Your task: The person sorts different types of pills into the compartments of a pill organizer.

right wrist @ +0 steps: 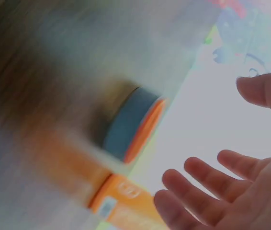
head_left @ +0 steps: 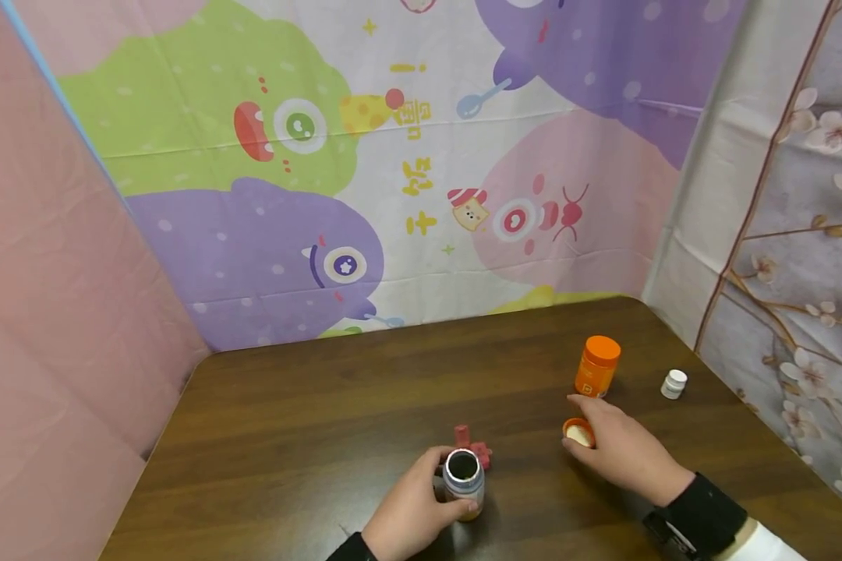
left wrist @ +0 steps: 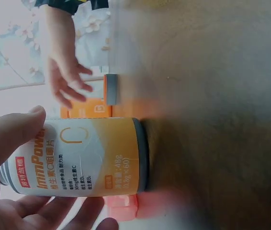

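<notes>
Bottle (left wrist: 80, 158): "ImmPower", "维生素C咀嚼片", large "C", "48g (0.8g×60)". Wall cloth (head_left: 410, 156): yellow characters, exclamation mark, sideways.

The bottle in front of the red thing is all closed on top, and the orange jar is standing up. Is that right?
Not quite: the bottle is open on top, as the head view shows. It is in front of the red thing, and the orange jar is standing up.
</notes>
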{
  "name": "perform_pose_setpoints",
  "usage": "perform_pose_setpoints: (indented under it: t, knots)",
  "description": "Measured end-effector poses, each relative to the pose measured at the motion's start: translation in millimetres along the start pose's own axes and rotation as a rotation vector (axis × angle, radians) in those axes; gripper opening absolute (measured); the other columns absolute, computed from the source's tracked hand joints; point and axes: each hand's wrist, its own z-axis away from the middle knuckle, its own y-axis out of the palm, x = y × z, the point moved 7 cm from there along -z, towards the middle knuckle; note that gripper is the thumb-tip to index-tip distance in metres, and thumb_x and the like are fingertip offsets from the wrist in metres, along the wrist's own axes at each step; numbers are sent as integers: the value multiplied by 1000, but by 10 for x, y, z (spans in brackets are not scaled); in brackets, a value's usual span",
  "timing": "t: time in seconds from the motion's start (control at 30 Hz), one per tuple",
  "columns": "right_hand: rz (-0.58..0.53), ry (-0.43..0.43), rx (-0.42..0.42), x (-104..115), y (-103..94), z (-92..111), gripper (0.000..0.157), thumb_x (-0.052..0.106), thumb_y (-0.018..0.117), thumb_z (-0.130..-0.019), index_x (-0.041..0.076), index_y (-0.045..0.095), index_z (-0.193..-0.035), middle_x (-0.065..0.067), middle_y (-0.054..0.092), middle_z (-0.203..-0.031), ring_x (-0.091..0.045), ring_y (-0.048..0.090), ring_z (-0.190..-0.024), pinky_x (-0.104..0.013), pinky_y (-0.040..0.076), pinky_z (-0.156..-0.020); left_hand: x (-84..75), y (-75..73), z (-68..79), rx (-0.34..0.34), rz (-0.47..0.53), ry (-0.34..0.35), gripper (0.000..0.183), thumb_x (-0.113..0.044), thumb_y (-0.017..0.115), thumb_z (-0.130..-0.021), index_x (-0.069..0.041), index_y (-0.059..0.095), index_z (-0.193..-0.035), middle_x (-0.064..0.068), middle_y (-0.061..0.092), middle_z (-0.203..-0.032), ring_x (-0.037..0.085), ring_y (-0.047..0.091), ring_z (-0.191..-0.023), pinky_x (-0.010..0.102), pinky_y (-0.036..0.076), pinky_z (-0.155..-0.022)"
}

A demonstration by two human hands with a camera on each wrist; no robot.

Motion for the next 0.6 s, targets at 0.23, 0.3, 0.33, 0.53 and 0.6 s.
perform_pose_setpoints:
  t: [0.23,0.3,0.33,0.53,0.6]
  knots:
    - [-32,-70,-18,388,-9,11,61,35,73,-84,4,52,-132,-14,60,-123,-25,55,-107,-55,45,-91,-27,-135,35,-98,8,76,55,-28,80,-78,-17,55,-126,1,56,-119,14,51,-108,48,45,-92]
    - [-39,-86,-13,476,22,6,61,37,72,-85,5,53,-132,-13,60,-124,-24,54,-109,-55,44,-92,-32,-219,37,-136,0,85,55,-26,80,-77,-17,56,-126,1,55,-119,15,51,-108,49,44,-92]
    - [-36,-95,-11,515,42,3,61,39,72,-85,5,53,-132,-12,59,-125,-24,54,-110,-55,44,-93,-34,-261,34,-150,-3,87,56,-25,81,-76,-18,56,-126,1,55,-120,15,50,-109,49,44,-91]
    - [-37,-147,-13,681,155,-12,73,56,71,-80,11,52,-135,-9,51,-136,-23,42,-123,-54,39,-99,-24,-460,-11,-187,-73,62,59,-21,82,-75,-22,58,-130,2,53,-119,22,47,-109,46,46,-85]
    - [-52,-156,-16,718,178,-17,76,58,70,-78,13,52,-136,-7,47,-139,-22,38,-126,-55,38,-101,-21,-496,-32,-187,-143,56,61,-22,82,-75,-23,58,-132,2,53,-120,24,45,-109,45,46,-81]
